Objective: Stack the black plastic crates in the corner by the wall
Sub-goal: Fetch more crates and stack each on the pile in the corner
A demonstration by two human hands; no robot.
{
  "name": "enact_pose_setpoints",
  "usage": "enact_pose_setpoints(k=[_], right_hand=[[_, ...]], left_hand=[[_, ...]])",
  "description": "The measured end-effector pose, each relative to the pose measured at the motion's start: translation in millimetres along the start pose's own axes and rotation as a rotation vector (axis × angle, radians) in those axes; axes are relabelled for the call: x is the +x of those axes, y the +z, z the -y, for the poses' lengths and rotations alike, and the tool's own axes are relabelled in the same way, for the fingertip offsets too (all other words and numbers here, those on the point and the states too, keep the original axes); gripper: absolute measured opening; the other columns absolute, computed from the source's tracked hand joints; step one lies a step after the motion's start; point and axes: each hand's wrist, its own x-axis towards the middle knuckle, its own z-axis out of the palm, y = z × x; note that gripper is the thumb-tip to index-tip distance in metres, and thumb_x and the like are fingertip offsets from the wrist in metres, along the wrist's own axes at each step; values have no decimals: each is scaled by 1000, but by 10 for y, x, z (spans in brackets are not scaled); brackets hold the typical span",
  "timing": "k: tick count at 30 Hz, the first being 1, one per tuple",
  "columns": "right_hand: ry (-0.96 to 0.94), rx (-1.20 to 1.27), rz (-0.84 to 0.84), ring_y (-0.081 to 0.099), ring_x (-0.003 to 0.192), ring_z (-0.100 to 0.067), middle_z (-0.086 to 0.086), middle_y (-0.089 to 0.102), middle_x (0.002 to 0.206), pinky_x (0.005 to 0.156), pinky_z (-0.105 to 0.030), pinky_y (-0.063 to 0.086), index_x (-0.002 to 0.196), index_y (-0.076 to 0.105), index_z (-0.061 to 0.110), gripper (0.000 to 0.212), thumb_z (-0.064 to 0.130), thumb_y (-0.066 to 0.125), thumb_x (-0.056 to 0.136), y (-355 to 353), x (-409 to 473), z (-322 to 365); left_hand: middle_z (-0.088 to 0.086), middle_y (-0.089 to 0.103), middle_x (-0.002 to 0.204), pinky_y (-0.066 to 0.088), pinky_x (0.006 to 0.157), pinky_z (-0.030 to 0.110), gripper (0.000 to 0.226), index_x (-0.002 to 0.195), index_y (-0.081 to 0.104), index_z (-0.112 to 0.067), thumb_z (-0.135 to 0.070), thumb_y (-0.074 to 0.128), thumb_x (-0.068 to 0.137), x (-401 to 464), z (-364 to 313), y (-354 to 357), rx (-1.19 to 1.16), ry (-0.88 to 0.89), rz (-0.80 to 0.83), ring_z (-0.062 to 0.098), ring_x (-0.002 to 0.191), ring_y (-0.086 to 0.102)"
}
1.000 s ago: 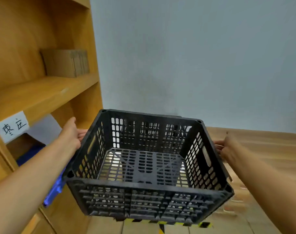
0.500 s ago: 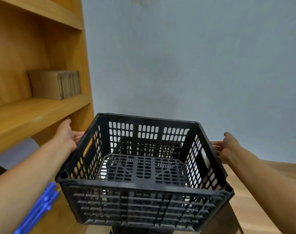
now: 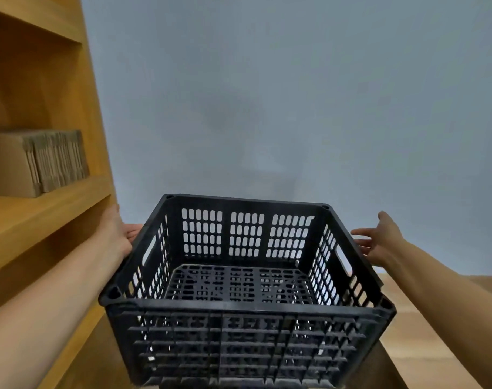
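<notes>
Since half a second ago: right hand [image 3: 379, 238] drawn off the black crate [image 3: 245, 290], fingers now spread and clear of the right wall; blue object at the lower left gone from sight; wooden floor [image 3: 435, 332] lower in the frame.

Head view, and only this one. Left hand [image 3: 117, 234] flat against the outside of the crate's left wall, near the slotted handle, fingertips curling round the far side; whether actually gripping, cannot tell. Right hand just beside the right rim, palm turned inward, not touching. Crate between the two hands, upright, tilted slightly toward the camera, close to the grey-blue wall [image 3: 295, 108]. Underside out of view, so cannot tell what carries it.

Crate of black moulded plastic, square, with perforated lattice walls, ribbed outer front, grid floor, round sockets at the corners. Wooden shelf unit [image 3: 43, 214] at the left, smooth and honey-coloured, bearing a bundle of flattened corrugated cardboard [image 3: 43, 161].
</notes>
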Motion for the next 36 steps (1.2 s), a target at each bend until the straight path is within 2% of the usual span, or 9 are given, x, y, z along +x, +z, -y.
enact_pose_setpoints(k=[4,9,15,19,23,26,29,31,36], right_hand=[[-32,39,-37,57,88,-34,-24,55,114,78,-45,50,116,53,2,71,61,26,88,240,246,81],[-78,16,-63,57,88,-35,-25,54,110,72,-44,50,114,55,5,67,59,24,91,520,484,141],[-93,-24,-105,58,88,-34,-24,57,101,82,-45,49,110,60,7,68,60,22,90,744,778,154],[-89,-41,-131,58,86,-33,-22,58,96,85,-46,49,102,62,9,66,60,22,90,816,897,150],[-108,-76,-144,58,81,-30,-20,60,93,84,-43,49,91,62,9,62,59,24,91,820,970,107],[-123,-86,-157,58,78,-28,-19,61,94,84,-41,50,95,63,8,61,57,26,92,779,1004,51],[-141,-117,-121,58,79,-26,-17,62,94,74,-38,49,90,63,10,58,54,25,94,747,984,6],[-163,-158,-74,58,83,-26,-15,62,96,77,-40,47,90,63,11,56,51,25,95,719,953,-27],[-284,-423,-12,55,95,-27,-11,58,104,81,-37,42,108,59,9,43,39,30,97,635,776,-132]], left_hand=[[4,36,68,34,66,15,101,102,48,20,-76,35,74,522,-208,122,-15,-36,16,11,56,35],[6,42,70,40,71,19,92,93,48,20,-70,33,81,928,-337,262,-33,-59,75,15,60,42],[5,52,76,38,40,17,93,103,55,16,-71,33,80,1217,-395,325,-42,-55,45,10,53,41],[9,59,65,36,29,13,84,106,53,14,-66,31,88,1239,-345,401,-33,-9,49,12,26,44],[12,62,82,44,34,18,84,115,54,11,-65,34,86,1207,-304,452,-13,9,44,16,28,53],[10,60,76,45,35,19,83,112,57,9,-66,34,86,1189,-269,470,42,16,20,17,30,53],[10,61,77,45,40,21,83,113,58,9,-65,34,85,1169,-239,459,71,27,5,17,51,55],[10,60,77,45,46,28,79,112,59,7,-64,34,87,1141,-231,452,106,41,-15,17,55,53],[8,56,84,40,57,30,46,99,58,-7,-49,43,93,851,-118,489,475,187,10,17,66,52]])
